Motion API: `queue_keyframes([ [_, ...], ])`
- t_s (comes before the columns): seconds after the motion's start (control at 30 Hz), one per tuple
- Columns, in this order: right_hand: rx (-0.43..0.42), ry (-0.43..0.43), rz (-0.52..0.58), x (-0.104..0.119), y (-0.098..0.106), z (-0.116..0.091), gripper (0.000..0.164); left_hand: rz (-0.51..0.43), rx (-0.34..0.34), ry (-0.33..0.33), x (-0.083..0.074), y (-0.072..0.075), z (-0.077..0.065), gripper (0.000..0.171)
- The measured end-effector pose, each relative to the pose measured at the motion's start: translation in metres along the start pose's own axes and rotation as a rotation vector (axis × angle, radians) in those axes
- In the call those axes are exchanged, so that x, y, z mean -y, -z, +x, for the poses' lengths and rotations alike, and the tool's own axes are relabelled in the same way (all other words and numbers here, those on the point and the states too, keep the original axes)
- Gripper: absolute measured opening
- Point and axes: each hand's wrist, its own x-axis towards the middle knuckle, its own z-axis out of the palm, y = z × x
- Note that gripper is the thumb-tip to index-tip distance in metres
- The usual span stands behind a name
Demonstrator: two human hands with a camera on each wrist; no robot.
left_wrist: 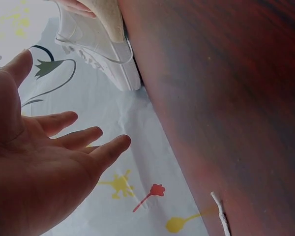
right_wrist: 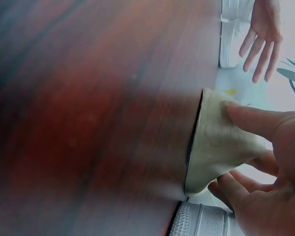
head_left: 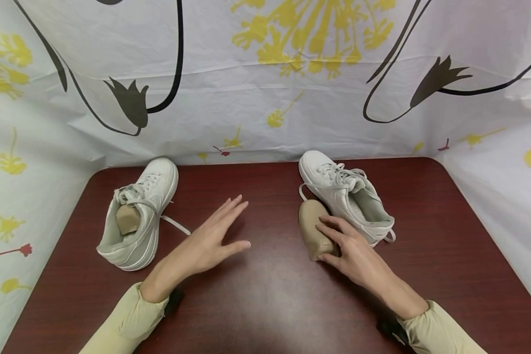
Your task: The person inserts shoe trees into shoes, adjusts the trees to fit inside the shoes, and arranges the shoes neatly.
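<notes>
My right hand (head_left: 354,253) pinches a tan, toe-shaped shoe insert (head_left: 311,223), thumb at its near end and fingers along its right side. The insert lies low at the tabletop, its narrower end toward me. Right beside it is a white lace-up sneaker (head_left: 329,182), its opening facing up and its laces loose. My left hand (head_left: 205,246) hovers over the table with fingers straight and thumb spread, holding nothing. To its left stands another white sneaker (head_left: 148,228) with a similar brown insert (head_left: 127,219) inside; the rest of that insert is hidden in the shoe.
Both sneakers stand on a dark red wooden table (head_left: 265,285), toes toward the back edge. A loose lace (head_left: 175,224) trails from the left sneaker. A white cloth with yellow and grey flower prints (head_left: 230,98) hangs behind the table and along its sides.
</notes>
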Motion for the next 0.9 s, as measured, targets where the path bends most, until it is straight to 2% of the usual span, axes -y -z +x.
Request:
queue_keyframes([
  [0.3,-0.027,0.037,-0.006,0.000,0.000,-0.002,0.067,0.016,0.013,0.008,-0.001,-0.001,0.001,0.080],
  [0.9,-0.004,0.065,0.012,0.007,0.011,-0.001,0.065,0.023,0.030,-0.019,-0.009,-0.005,0.020,0.083],
])
